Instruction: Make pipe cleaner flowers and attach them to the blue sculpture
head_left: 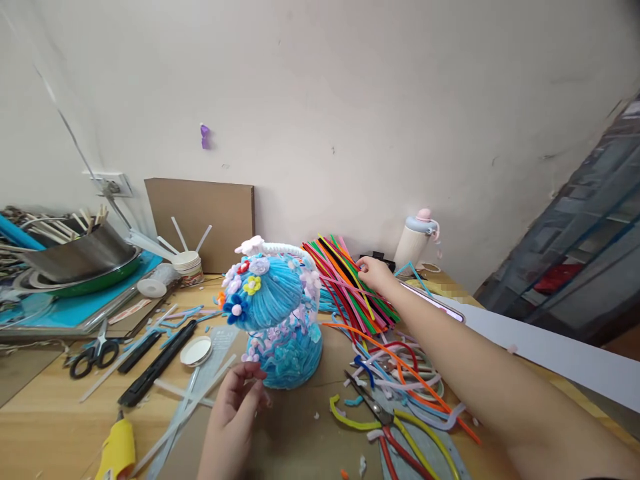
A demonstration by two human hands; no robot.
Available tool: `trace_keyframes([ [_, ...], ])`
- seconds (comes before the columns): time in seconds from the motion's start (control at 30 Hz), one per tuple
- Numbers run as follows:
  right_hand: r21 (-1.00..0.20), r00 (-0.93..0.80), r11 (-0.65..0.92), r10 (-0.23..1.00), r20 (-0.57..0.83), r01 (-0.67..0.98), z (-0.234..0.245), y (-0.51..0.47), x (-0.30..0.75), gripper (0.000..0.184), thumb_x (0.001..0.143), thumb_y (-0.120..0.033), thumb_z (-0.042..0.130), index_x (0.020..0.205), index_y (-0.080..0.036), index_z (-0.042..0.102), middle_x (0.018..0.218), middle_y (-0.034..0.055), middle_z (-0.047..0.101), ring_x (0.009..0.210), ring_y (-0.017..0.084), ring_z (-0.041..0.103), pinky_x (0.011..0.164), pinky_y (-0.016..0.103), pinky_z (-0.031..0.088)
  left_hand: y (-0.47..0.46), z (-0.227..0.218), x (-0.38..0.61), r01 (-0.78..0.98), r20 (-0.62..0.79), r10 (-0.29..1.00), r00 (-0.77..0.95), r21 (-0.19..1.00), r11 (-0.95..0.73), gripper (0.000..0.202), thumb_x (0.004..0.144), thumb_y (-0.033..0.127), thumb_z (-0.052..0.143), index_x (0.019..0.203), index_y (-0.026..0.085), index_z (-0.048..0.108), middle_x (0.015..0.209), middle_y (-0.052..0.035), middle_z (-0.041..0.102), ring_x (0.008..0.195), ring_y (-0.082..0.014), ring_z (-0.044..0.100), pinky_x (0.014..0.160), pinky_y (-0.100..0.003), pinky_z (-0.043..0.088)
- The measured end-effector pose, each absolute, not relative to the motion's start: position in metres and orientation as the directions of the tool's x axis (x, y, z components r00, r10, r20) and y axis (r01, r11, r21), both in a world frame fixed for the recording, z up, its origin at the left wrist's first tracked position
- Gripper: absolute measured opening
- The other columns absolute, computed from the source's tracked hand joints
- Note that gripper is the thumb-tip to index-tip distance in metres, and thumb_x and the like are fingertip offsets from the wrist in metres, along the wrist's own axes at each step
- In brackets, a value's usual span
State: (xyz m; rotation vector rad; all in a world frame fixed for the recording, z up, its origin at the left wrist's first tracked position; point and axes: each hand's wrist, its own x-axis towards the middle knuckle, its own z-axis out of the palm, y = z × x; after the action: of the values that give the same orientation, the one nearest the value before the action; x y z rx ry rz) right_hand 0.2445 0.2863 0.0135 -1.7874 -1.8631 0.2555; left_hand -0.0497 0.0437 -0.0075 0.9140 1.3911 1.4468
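Observation:
A blue lamp-shaped craft [275,293] made of fuzzy pipe cleaners stands upright in the middle, with small coloured flowers on its shade and a white curved stem. My left hand [235,410] is just in front of its round base, fingers loosely curled and thumb apart; I see nothing held. Reaching past the craft, my right hand [377,273] is closed at the far right side of a bundle of multicoloured pipe cleaners [345,287]. A red pipe cleaner shows at its fingertips. Below that arm lie pliers [383,417] with red and yellow handles among loose pipe cleaners [410,373].
At left are a yellow glue gun [117,450], black utility knife [160,363], scissors [97,353], glue sticks [185,413] and a paper cup [189,267]. A metal pot [87,253] stands behind them. A bottle [414,241] and phone [435,303] are at right.

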Motion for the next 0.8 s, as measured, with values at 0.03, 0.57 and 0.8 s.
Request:
trace_keyframes([
  [0.03,-0.486,0.015,0.117,0.966,0.259,0.866,0.014,0.285,0.244,0.029,0.068,-0.012,0.055,0.095,-0.016,0.065,0.074,0.0028,0.066,0.067,0.015,0.058,0.061,0.022,0.039,0.044,-0.008,-0.05,-0.119,-0.077,0.946,-0.314,0.992,0.041,0.033,0.065,0.037,0.069,0.089,0.019,0.056,0.079,-0.001,0.06,0.054,-0.0113,0.052,0.053,-0.024,0.043],
  [0.57,-0.397,-0.296,0.431,0.886,0.357,0.811,0.033,0.248,0.213,0.038,0.074,-0.034,0.062,0.109,-0.021,0.059,0.108,0.0084,0.058,0.101,0.023,0.055,0.086,0.032,0.041,0.046,-0.01,-0.053,-0.136,-0.073,0.955,-0.286,0.99,0.034,0.031,0.068,0.03,0.063,0.095,0.019,0.051,0.082,0.0001,0.057,0.054,-0.0108,0.053,0.05,-0.024,0.04],
  [0.8,-0.422,-0.268,0.358,0.928,0.258,0.833,0.014,0.242,0.212,0.069,0.058,-0.017,0.073,0.123,-0.025,0.049,0.116,0.0097,0.055,0.106,0.028,0.052,0.086,0.036,0.038,0.046,-0.013,-0.055,-0.137,-0.073,0.957,-0.281,0.99,0.035,0.032,0.069,0.029,0.062,0.097,0.019,0.049,0.084,0.0001,0.056,0.054,-0.0107,0.053,0.05,-0.024,0.039],
])
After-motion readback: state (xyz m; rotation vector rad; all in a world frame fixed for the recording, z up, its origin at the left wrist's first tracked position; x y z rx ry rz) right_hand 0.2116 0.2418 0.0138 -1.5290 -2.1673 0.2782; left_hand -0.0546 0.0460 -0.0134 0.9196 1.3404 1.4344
